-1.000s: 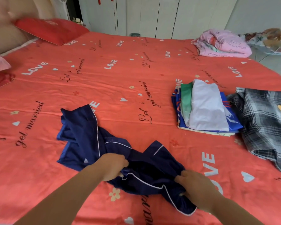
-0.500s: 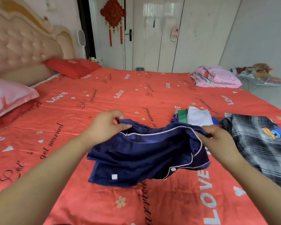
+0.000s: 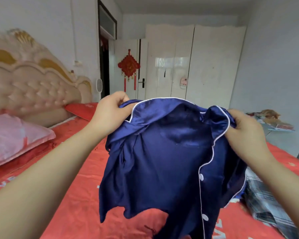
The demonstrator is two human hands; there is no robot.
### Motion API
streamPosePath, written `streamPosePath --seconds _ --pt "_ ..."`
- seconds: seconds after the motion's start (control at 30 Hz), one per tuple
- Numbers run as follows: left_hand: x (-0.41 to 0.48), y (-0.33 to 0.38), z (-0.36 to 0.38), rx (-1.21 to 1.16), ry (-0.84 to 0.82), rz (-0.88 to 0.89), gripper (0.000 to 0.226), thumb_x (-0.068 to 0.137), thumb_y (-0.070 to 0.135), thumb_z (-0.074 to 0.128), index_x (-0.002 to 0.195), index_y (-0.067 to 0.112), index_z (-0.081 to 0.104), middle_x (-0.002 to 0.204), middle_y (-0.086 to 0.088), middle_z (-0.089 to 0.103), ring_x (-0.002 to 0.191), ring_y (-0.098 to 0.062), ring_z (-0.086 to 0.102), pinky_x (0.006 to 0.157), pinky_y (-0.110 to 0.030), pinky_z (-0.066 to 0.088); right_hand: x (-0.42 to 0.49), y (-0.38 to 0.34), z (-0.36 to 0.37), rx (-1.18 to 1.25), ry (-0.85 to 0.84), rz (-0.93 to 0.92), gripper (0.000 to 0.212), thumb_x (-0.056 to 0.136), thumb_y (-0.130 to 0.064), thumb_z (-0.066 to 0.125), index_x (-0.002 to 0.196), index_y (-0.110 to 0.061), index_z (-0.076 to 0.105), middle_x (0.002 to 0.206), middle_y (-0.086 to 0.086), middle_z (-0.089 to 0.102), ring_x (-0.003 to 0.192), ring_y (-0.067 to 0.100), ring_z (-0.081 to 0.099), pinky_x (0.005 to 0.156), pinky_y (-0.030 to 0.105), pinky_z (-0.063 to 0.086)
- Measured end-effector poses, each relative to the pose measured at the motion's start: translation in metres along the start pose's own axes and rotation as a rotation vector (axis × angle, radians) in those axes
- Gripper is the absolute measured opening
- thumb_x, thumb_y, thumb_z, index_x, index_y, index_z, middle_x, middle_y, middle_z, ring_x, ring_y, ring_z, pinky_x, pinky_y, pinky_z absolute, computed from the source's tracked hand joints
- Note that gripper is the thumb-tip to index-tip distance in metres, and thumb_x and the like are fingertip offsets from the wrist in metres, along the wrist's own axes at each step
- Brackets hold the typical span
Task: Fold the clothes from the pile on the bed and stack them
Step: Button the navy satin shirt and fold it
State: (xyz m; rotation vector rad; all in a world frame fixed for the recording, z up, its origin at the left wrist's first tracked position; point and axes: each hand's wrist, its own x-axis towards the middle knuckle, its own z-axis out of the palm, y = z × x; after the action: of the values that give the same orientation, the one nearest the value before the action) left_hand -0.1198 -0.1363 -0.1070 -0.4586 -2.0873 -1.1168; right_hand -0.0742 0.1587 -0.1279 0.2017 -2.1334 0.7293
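Two grips — left hand point(image 3: 110, 110) | right hand point(image 3: 245, 130) | pinching glossy navy satin shirt point(image 3: 162, 161), white-piped, rumpled.

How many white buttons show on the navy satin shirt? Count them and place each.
2. One white button sits mid-placket on the navy satin shirt; the other lower down. More may be hidden in folds.

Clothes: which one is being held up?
The navy shirt with white piping, gripped by left hand and right hand; the plaid garment lies on the bed.
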Motion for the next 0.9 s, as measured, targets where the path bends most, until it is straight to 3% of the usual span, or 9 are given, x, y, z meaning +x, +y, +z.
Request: streamPosePath --seconds 0.1,0.2,0.33,0.47,0.67,0.73,0.8,0.9 --pt "0.006 0.014 -0.009 0.040 0.060 0.037 0.032 0.080 0.018 0.065 0.060 0.011 0.041 0.057 0.004 0.045 0.056 -0.009 0.035 0.052 -0.015 0.030 0.008 -0.013 -0.014 -0.068 0.023 -0.051 0.032 0.084 -0.028 0.056 0.079 0.003 0.056 0.069 0.021 0.056 0.071 0.040 0.050 0.059 0.037 0.038" --pt "0.013 0.019 -0.010 0.082 0.088 0.042 0.032 0.080 0.021 0.065 0.058 0.016 0.041 0.057 0.005 0.046 0.054 -0.007 0.036 0.051 -0.012 0.031 0.015 -0.023 -0.019 -0.094 0.043 -0.068 0.041 0.081 -0.043 0.055 0.067 -0.004 0.051 0.058 0.012 0.050 0.058 0.029 0.042 0.055 0.032 0.037" --pt "0.023 0.006 0.002 0.156 0.035 -0.020 0.033 0.080 0.024 0.065 0.057 0.017 0.042 0.058 0.006 0.047 0.054 -0.008 0.039 0.050 -0.012 0.030 0.027 -0.018 -0.004 -0.151 -0.002 -0.052 0.040 0.079 -0.051 0.056 0.062 -0.014 0.052 0.052 -0.002 0.050 0.053 0.010 0.045 0.051 0.022 0.033" --pt "0.033 -0.031 0.032 0.195 -0.041 -0.104 0.036 0.078 0.032 0.067 0.057 0.016 0.043 0.062 0.000 0.051 0.066 -0.019 0.045 0.057 -0.029 0.032 0.041 0.011 0.039 -0.218 -0.109 0.020 0.041 0.081 -0.052 0.057 0.057 -0.020 0.046 0.053 -0.005 0.046 0.060 0.024 0.044 0.051 0.031 0.028" --pt "0.044 -0.126 0.113 0.347 -0.169 -0.270 0.040 0.077 0.040 0.067 0.058 0.017 0.041 0.071 -0.007 0.054 0.072 -0.026 0.048 0.061 -0.029 0.030 0.057 0.082 0.153 -0.316 -0.390 0.173 0.040 0.081 -0.055 0.051 0.061 -0.021 0.049 0.072 0.003 0.055 0.077 0.028 0.055 0.063 0.030 0.035" --pt "0.046 -0.168 0.148 0.398 -0.218 -0.325 0.033 0.080 0.038 0.065 0.067 0.013 0.048 0.082 -0.013 0.059 0.082 -0.031 0.055 0.064 -0.031 0.035 0.058 0.111 0.201 -0.312 -0.481 0.208 0.033 0.084 -0.048 0.053 0.071 -0.018 0.056 0.083 0.012 0.061 0.086 0.032 0.059 0.065 0.031 0.037" --pt "0.041 -0.210 0.185 0.415 -0.301 -0.385 0.028 0.082 0.033 0.064 0.091 0.007 0.060 0.102 -0.017 0.062 0.100 -0.033 0.056 0.075 -0.034 0.041 0.053 0.139 0.248 -0.293 -0.550 0.247 0.032 0.087 -0.039 0.055 0.093 -0.009 0.063 0.102 0.020 0.064 0.099 0.036 0.058 0.076 0.035 0.044" --pt "0.002 -0.265 0.235 0.394 -0.479 -0.443 0.044 0.085 0.026 0.063 0.122 0.004 0.054 0.125 -0.019 0.055 0.118 -0.031 0.048 0.097 -0.033 0.035 0.016 0.180 0.305 -0.307 -0.692 0.289 0.040 0.086 -0.031 0.058 0.114 -0.003 0.060 0.115 0.023 0.060 0.110 0.035 0.054 0.094 0.039 0.042"
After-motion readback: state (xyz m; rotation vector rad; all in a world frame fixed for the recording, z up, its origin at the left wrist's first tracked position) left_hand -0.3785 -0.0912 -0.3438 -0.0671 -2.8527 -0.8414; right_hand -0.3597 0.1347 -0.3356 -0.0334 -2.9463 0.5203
